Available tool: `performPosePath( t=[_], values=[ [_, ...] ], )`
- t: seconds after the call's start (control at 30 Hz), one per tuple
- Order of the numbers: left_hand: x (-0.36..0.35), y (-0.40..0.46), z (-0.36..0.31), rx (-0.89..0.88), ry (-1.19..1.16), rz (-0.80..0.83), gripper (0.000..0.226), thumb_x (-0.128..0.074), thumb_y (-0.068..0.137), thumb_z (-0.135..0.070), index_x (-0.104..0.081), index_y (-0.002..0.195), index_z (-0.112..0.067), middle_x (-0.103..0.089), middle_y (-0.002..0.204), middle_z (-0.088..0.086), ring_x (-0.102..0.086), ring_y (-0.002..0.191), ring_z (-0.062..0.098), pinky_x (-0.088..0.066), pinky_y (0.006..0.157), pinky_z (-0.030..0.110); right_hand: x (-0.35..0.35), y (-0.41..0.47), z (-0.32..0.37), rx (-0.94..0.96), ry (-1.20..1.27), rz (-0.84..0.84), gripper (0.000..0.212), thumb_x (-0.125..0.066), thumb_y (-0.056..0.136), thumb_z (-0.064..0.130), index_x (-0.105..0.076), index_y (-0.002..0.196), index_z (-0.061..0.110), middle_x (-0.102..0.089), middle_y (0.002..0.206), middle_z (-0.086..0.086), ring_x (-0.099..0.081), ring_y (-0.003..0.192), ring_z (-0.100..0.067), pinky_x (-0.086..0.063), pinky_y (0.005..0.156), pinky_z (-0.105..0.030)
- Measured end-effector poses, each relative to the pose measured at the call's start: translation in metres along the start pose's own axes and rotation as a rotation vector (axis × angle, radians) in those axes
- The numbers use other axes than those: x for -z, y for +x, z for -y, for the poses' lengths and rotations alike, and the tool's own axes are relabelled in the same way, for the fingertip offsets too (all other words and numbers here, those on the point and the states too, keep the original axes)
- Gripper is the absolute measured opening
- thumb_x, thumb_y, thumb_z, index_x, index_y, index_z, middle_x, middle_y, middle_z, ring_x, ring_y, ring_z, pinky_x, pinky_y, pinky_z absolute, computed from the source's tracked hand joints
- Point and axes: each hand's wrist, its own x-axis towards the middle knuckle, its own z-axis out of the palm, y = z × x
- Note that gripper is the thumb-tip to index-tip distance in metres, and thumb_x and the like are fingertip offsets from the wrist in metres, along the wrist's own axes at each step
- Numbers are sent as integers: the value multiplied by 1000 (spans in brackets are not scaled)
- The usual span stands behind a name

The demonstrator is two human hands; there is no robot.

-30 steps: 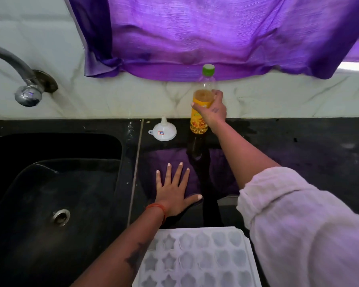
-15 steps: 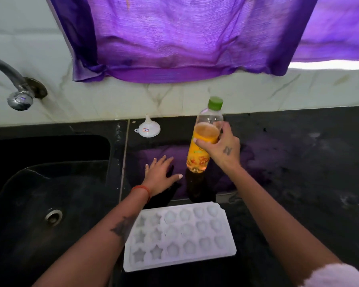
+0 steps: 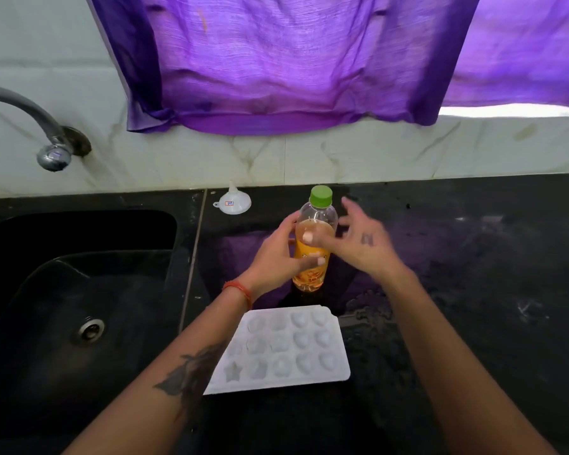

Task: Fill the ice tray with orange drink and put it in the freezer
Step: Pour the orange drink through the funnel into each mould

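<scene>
Left hand [image 3: 278,254] grips the upright orange-drink bottle [image 3: 312,244] at mid-body; right hand [image 3: 363,241], blurred, fingers spread, holding nothing, sits just below-right of the green cap [image 3: 321,195], above the empty ice tray [image 3: 283,349].

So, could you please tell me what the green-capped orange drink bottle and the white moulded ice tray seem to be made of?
Green-capped orange drink bottle: clear glossy plastic, probably; the liquid shows through. White moulded ice tray: matte, slightly translucent plastic or silicone; the look leaves it open.
</scene>
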Motion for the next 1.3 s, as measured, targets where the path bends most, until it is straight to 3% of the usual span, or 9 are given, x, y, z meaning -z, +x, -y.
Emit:
performPosePath(
  t=[0.13, 0.27, 0.57, 0.67, 0.8, 0.9, 1.07, 1.23, 1.3],
  values=[
    [-9, 5, -20, -36, 42, -170, 101, -82, 64, -41, -24, 146, -25, -51, 138, 0, -57, 115, 13, -48, 99, 40, 34, 13, 41, 239, -172, -218, 71, -57, 73, 67, -53, 123, 17, -68, 96, -1, -62, 87, -15, -43, 74, -26],
    [-20, 8, -26, -38, 130, -255, 77, -73, 70, -50, -38, 135, -27, -53, 132, 0, -56, 117, 17, -50, 94, 37, 38, 28, 65, 328, -531, -84, 56, -55, 83, 57, -67, 92, 3, -70, 88, -13, -63, 82, -25, -46, 72, -33],
    [-18, 9, -25, -89, 109, -244, 61, -69, 71, -46, -47, 126, -29, -59, 121, 1, -60, 108, 18, -51, 91, 45, 48, 36, 62, 626, -658, 187, 27, -49, 92, 24, -64, 111, 10, -59, 100, -11, -54, 91, -24, -43, 76, -34],
    [-17, 10, -22, -80, 100, -220, 70, -71, 74, -44, -42, 135, -28, -56, 128, 2, -58, 113, 19, -50, 95, 45, 59, 42, 63, 616, -579, 314, 32, -58, 88, 18, -61, 119, 16, -60, 113, -9, -54, 96, -18, -42, 84, -29],
    [-17, 10, -20, -93, 136, -229, 64, -70, 75, -47, -43, 130, -31, -55, 124, 0, -57, 112, 17, -50, 93, 44, 53, 49, 69, 469, -708, 224, 47, -52, 88, 49, -65, 108, 9, -67, 100, -10, -59, 87, -23, -45, 76, -30],
    [-16, 9, -20, -107, 125, -223, 60, -69, 73, -47, -44, 127, -36, -55, 122, -2, -58, 110, 16, -51, 93, 42, 44, 47, 73, 577, -809, 193, 38, -49, 92, 37, -67, 96, 3, -64, 91, -14, -59, 79, -26, -48, 72, -34],
    [-16, 11, -19, -108, 96, -207, 64, -70, 76, -45, -43, 132, -29, -54, 127, 1, -57, 112, 18, -51, 93, 45, 51, 45, 77, 704, -825, 302, 28, -56, 88, 19, -63, 115, 14, -61, 106, -9, -54, 92, -21, -45, 80, -31],
    [-15, 10, -22, -132, 88, -180, 57, -68, 77, -42, -44, 129, -36, -53, 129, 1, -55, 117, 18, -50, 95, 45, 55, 51, 76, 498, -842, 268, 49, -52, 87, 50, -60, 112, 8, -65, 99, -12, -58, 83, -23, -47, 75, -32],
    [-15, 10, -21, -119, 72, -168, 60, -70, 78, -39, -43, 132, -32, -51, 132, 2, -54, 118, 19, -49, 96, 45, 47, 48, 76, 524, -927, 259, 42, -48, 92, 43, -60, 98, 4, -64, 92, -15, -56, 76, -25, -43, 67, -32]
  ],
)
